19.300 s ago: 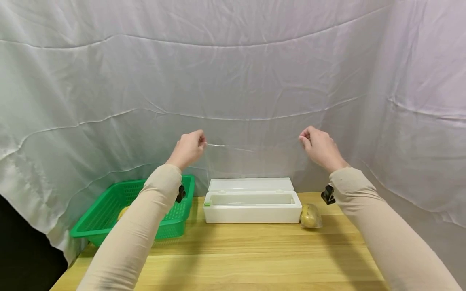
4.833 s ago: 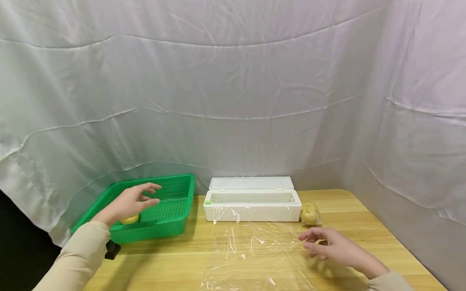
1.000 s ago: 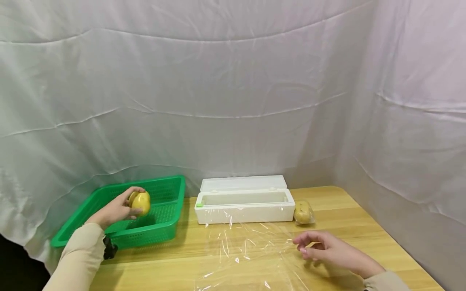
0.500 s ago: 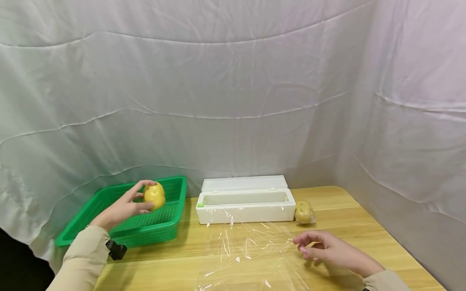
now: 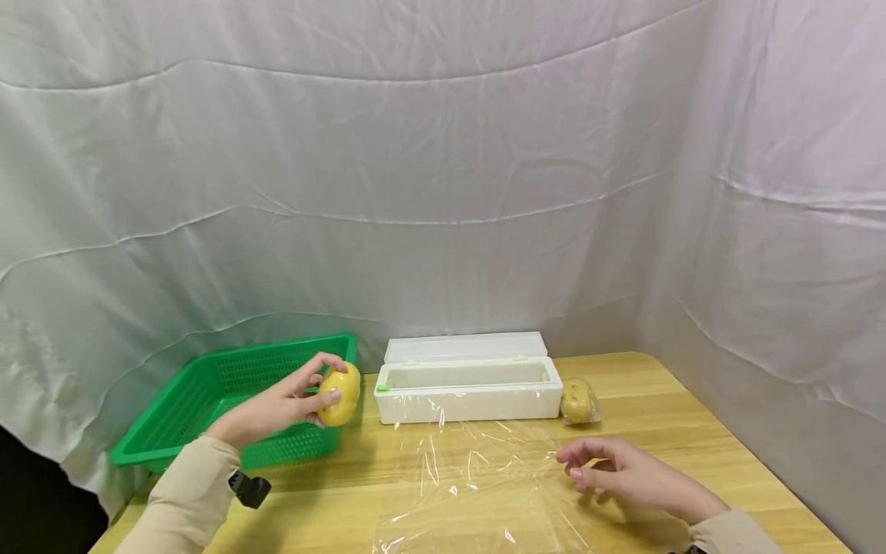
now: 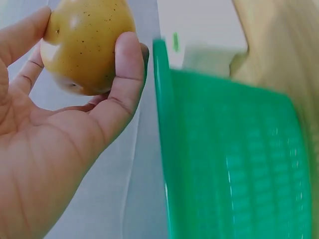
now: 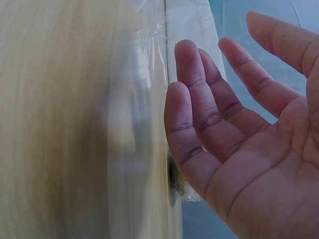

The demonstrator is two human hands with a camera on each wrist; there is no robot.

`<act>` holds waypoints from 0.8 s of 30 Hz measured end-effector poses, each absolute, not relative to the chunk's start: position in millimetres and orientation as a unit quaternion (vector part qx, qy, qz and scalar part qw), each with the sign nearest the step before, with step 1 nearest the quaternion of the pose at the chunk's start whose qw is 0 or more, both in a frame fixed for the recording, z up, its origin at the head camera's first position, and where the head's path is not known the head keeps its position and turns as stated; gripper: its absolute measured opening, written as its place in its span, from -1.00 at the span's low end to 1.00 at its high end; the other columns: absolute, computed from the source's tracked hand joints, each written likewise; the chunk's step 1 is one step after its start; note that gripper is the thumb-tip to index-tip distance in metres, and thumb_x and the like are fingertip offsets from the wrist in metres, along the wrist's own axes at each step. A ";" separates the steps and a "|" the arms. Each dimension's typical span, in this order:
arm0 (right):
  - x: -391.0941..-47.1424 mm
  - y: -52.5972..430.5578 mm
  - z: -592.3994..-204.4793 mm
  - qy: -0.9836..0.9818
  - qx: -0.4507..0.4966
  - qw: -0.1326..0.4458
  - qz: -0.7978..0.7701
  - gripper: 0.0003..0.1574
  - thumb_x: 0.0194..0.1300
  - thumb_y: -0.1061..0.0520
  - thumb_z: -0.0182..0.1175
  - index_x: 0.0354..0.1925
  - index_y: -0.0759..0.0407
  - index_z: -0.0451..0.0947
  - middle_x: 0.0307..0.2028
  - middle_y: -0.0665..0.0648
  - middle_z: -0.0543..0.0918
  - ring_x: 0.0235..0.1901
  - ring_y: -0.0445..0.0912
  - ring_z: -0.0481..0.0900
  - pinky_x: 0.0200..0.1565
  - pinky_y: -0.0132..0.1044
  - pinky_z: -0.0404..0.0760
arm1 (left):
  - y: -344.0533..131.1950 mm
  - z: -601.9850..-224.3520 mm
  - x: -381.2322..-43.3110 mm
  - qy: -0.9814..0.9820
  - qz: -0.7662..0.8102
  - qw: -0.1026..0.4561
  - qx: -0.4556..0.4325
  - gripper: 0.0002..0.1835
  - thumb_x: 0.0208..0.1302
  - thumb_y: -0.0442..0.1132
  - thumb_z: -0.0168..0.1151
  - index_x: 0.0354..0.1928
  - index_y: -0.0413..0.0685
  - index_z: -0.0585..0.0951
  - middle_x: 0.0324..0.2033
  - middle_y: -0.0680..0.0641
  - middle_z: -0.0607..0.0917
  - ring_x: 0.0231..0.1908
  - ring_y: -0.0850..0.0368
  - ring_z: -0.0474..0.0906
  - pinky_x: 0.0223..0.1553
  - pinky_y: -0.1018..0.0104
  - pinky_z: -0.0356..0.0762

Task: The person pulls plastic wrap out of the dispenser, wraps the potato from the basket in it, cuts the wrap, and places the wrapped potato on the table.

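My left hand [image 5: 277, 408] grips a yellow potato [image 5: 339, 394] between thumb and fingers, held up at the right end of the green basket. In the left wrist view the potato [image 6: 89, 47] shows small dark specks on smooth skin. My right hand [image 5: 626, 475] hovers over the right edge of a sheet of cling film [image 5: 477, 485], fingers loosely bent with nothing in them. The clear, wrinkled film lies on the table, its far end overlapping the front of the white cling film box [image 5: 471, 404]. The right wrist view shows the right palm [image 7: 269, 174] bare.
The green basket [image 5: 304, 445] stands at the left. The white box has its lid [image 5: 465, 348] raised, with a green piece [image 5: 383, 388] at its left end. A film-wrapped potato [image 5: 578, 402] sits against the box's right end. A grey-white curtain [image 5: 443, 169] hangs behind the wooden table [image 5: 664, 408].
Earlier both hands held the film up in the air; later it lay on the table. My left hand has since lifted the potato from the basket and carried it right. The right hand stays put.
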State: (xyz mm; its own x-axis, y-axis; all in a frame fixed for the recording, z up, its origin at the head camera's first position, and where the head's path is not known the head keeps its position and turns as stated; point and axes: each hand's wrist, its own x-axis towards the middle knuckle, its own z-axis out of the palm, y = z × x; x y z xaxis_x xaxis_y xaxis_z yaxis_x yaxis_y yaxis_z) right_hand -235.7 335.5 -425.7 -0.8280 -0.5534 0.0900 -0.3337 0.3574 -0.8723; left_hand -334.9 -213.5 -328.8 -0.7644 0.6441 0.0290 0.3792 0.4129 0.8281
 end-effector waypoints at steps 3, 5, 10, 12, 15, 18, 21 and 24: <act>-235.3 335.6 -425.6 0.816 -0.270 0.114 -0.499 -0.57 0.62 0.17 0.15 0.29 0.40 0.53 0.03 0.33 0.67 -0.11 -0.16 0.75 -0.19 -0.24 0.74 | -197.9 -330.3 -328.9 0.823 0.439 0.167 0.319 -0.54 0.71 -0.05 0.06 0.47 0.17 0.21 0.18 -0.37 0.45 0.02 -0.17 0.62 -0.03 0.01 0.72; -235.1 335.6 -425.6 0.815 -0.266 0.116 -0.502 -0.57 0.61 0.18 0.16 0.29 0.40 0.53 0.03 0.33 0.66 -0.10 -0.14 0.75 -0.18 -0.24 0.74 | -188.3 -332.1 -325.4 0.823 0.432 0.175 0.324 -0.52 0.70 -0.04 0.08 0.50 0.22 0.21 0.19 -0.35 0.47 0.03 -0.17 0.63 -0.03 0.00 0.71; -235.0 335.5 -425.6 0.811 -0.265 0.115 -0.509 -0.56 0.58 0.22 0.16 0.30 0.41 0.52 0.02 0.29 0.64 -0.10 -0.16 0.74 -0.18 -0.25 0.73 | -163.6 -340.1 -319.8 0.821 0.409 0.180 0.355 -0.41 0.66 -0.07 0.16 0.55 0.24 0.16 0.20 -0.30 0.54 0.03 -0.12 0.66 -0.04 0.03 0.69; -234.0 334.1 -424.4 0.809 -0.271 0.112 -0.509 -0.57 0.59 0.22 0.16 0.30 0.43 0.51 0.01 0.29 0.65 -0.11 -0.17 0.73 -0.19 -0.25 0.73 | -153.9 -344.4 -317.2 0.819 0.401 0.178 0.369 -0.39 0.63 -0.08 0.21 0.53 0.19 0.16 0.16 -0.27 0.59 0.00 -0.09 0.66 -0.05 0.09 0.69; -230.6 330.3 -422.2 0.806 -0.285 0.113 -0.506 -0.58 0.61 0.22 0.15 0.29 0.44 0.51 0.02 0.34 0.66 -0.12 -0.18 0.74 -0.21 -0.22 0.75 | -138.8 -350.9 -311.8 0.820 0.391 0.178 0.378 -0.40 0.56 -0.08 0.31 0.45 0.15 0.23 0.12 -0.19 0.67 -0.04 -0.04 0.67 -0.04 0.19 0.67; -227.8 325.7 -421.4 0.805 -0.305 0.114 -0.497 -0.59 0.62 0.22 0.15 0.29 0.43 0.51 0.03 0.36 0.67 -0.13 -0.17 0.75 -0.22 -0.22 0.77 | -124.4 -358.4 -308.0 0.819 0.387 0.182 0.383 -0.44 0.49 -0.08 0.39 0.36 0.13 0.31 0.11 -0.13 0.70 -0.05 0.01 0.67 -0.01 0.22 0.66; -226.4 322.0 -422.8 0.806 -0.322 0.115 -0.484 -0.62 0.62 0.22 0.16 0.27 0.39 0.52 0.01 0.33 0.67 -0.16 -0.17 0.76 -0.21 -0.25 0.75 | -110.4 -366.9 -305.9 0.817 0.383 0.190 0.386 -0.44 0.43 -0.09 0.45 0.30 0.14 0.37 0.13 -0.07 0.72 -0.05 0.06 0.67 0.01 0.24 0.65; -226.1 319.8 -425.3 0.802 -0.342 0.114 -0.477 -0.65 0.62 0.24 0.16 0.24 0.39 0.53 -0.04 0.34 0.68 -0.19 -0.19 0.75 -0.20 -0.28 0.74 | -97.1 -375.2 -303.8 0.814 0.378 0.202 0.392 -0.44 0.37 -0.11 0.51 0.28 0.17 0.42 0.12 -0.03 0.72 -0.06 0.12 0.67 0.01 0.26 0.64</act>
State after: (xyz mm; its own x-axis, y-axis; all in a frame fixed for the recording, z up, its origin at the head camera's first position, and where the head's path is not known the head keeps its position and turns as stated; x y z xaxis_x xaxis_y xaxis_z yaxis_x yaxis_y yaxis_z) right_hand -226.1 319.8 -425.3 -0.7405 -0.6565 0.1437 -0.4391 0.3108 -0.8430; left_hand -303.8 -97.1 -375.2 -0.6110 0.7910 -0.0323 0.4859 0.4069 0.7736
